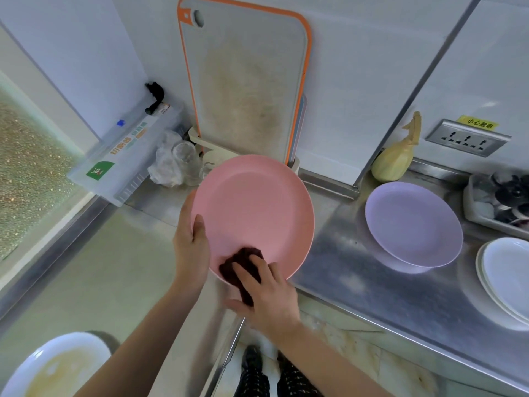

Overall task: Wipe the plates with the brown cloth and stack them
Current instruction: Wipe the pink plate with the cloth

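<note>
Head view: left hand (190,247) grips the round pink plastic plate (257,207) by its rim above the steel counter (372,287); right hand (269,296) presses the crumpled brown cloth (243,262) onto it. A lilac plate (412,227) rests near the counter's back edge, white plates (506,276) at its right edge.

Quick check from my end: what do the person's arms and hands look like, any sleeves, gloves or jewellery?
Both forearms are bare to the frame edge, no sleeves showing. The left hand and right hand wear no gloves; no rings, watch or bracelets are visible.
</note>
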The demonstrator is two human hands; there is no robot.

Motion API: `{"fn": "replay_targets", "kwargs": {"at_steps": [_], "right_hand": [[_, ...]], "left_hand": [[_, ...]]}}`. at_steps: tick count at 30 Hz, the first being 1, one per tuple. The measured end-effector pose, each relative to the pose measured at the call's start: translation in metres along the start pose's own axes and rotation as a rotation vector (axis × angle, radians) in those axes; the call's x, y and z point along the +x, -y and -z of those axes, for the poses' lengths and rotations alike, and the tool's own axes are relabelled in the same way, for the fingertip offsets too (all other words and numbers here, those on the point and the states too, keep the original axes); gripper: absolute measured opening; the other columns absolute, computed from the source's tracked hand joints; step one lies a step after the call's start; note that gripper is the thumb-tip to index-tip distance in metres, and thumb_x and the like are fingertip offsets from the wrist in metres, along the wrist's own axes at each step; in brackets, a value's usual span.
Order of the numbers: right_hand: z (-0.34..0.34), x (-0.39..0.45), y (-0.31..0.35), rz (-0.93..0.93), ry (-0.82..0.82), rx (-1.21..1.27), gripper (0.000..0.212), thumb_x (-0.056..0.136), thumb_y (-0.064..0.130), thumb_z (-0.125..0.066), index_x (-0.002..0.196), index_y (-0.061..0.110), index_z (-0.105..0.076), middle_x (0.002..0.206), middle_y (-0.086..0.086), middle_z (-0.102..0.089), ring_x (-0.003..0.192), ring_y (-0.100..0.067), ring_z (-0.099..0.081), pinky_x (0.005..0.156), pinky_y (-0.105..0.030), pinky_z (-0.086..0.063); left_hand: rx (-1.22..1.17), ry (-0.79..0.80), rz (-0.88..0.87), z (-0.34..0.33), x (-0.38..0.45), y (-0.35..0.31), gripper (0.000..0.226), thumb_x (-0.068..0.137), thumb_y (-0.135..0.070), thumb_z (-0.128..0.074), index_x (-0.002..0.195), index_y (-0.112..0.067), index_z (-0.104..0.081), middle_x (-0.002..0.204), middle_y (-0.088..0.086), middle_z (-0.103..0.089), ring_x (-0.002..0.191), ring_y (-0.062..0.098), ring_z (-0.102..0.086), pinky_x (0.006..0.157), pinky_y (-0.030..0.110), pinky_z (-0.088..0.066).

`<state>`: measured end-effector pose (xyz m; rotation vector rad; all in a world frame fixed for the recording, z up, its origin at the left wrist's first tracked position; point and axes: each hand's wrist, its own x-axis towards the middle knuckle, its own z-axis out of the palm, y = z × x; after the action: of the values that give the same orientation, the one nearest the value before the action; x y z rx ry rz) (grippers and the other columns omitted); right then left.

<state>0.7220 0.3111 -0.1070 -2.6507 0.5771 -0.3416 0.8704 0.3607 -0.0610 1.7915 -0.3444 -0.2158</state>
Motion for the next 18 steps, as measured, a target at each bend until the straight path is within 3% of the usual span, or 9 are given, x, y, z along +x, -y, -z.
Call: {"fn": "replay_targets", "kwargs": {"at_steps": [2, 4, 7, 10, 14, 16, 18], "right_hand": [[0.001, -0.003, -0.021, 0.091, -0.024, -0.08, 0.058, 0.072, 0.069, -0.057, 0.114, 0.029, -0.059, 0.115, -0.003, -0.06, 0.079, -0.023, -0.057, 0.047, -0.028, -0.05], [0.006, -0.004, -0.044, 0.124, -0.087, -0.151, 0.049, 0.076, 0.059, -0.056, 0.115, 0.028, -0.058, 0.118, -0.003, -0.055, 0.083, -0.023, -0.054, 0.046, -0.029, -0.05], [0.021, -0.001, -0.077, 0.105, -0.146, -0.22, 0.045, 0.074, 0.045, -0.062, 0.116, 0.028, -0.06, 0.117, -0.007, -0.062, 0.081, -0.026, -0.056, 0.043, -0.031, -0.05], [0.036, 0.002, -0.1, 0.094, -0.136, -0.287, 0.052, 0.071, 0.04, -0.068, 0.12, 0.029, -0.053, 0.125, -0.007, -0.055, 0.071, -0.029, -0.057, 0.039, -0.03, -0.048], [0.052, 0.005, -0.112, -0.109, -0.023, -0.277, 0.072, 0.061, 0.024, -0.082, 0.126, 0.029, -0.05, 0.138, -0.007, -0.044, 0.069, -0.028, -0.055, 0.035, -0.029, -0.046], [0.058, 0.005, -0.112, -0.179, 0.012, -0.182, 0.066, 0.07, 0.019, -0.078, 0.13, 0.028, -0.052, 0.145, -0.004, -0.041, 0.08, -0.03, -0.06, 0.048, -0.036, -0.054], [0.071, 0.003, -0.112, -0.204, 0.04, -0.034, 0.057, 0.08, 0.019, -0.07, 0.133, 0.029, -0.051, 0.147, 0.005, -0.036, 0.103, -0.024, -0.059, 0.074, -0.035, -0.054]], "left_hand": [[-0.01, 0.029, -0.001, 0.006, 0.008, -0.001, 0.053, 0.094, 0.005, -0.035, 0.139, -0.022, -0.042, 0.134, -0.014, -0.046, 0.126, -0.001, -0.039, 0.105, 0.009, -0.025], [-0.014, 0.076, -0.01, 0.011, 0.017, -0.002, 0.054, 0.093, 0.007, -0.035, 0.139, -0.022, -0.043, 0.138, -0.012, -0.045, 0.133, 0.007, -0.037, 0.113, 0.025, -0.024], [-0.005, 0.203, -0.051, 0.018, 0.028, -0.004, 0.056, 0.091, 0.007, -0.035, 0.139, -0.021, -0.043, 0.143, -0.002, -0.047, 0.135, 0.015, -0.038, 0.116, 0.044, -0.026], [-0.02, 0.319, -0.058, 0.018, 0.035, -0.011, 0.056, 0.092, 0.008, -0.034, 0.138, -0.022, -0.044, 0.14, 0.0, -0.05, 0.132, 0.015, -0.042, 0.114, 0.04, -0.03], [-0.009, 0.38, -0.031, 0.008, 0.036, -0.016, 0.056, 0.095, 0.007, -0.033, 0.135, -0.03, -0.043, 0.134, -0.012, -0.049, 0.122, 0.001, -0.043, 0.098, 0.011, -0.034], [0.001, 0.33, -0.006, 0.002, 0.034, -0.008, 0.057, 0.093, 0.008, -0.034, 0.137, -0.028, -0.043, 0.137, -0.011, -0.047, 0.127, 0.004, -0.04, 0.107, 0.018, -0.03], [0.028, 0.298, -0.018, -0.001, 0.031, -0.002, 0.058, 0.092, 0.009, -0.034, 0.138, -0.026, -0.043, 0.136, -0.012, -0.047, 0.129, 0.006, -0.039, 0.109, 0.018, -0.027]]}}
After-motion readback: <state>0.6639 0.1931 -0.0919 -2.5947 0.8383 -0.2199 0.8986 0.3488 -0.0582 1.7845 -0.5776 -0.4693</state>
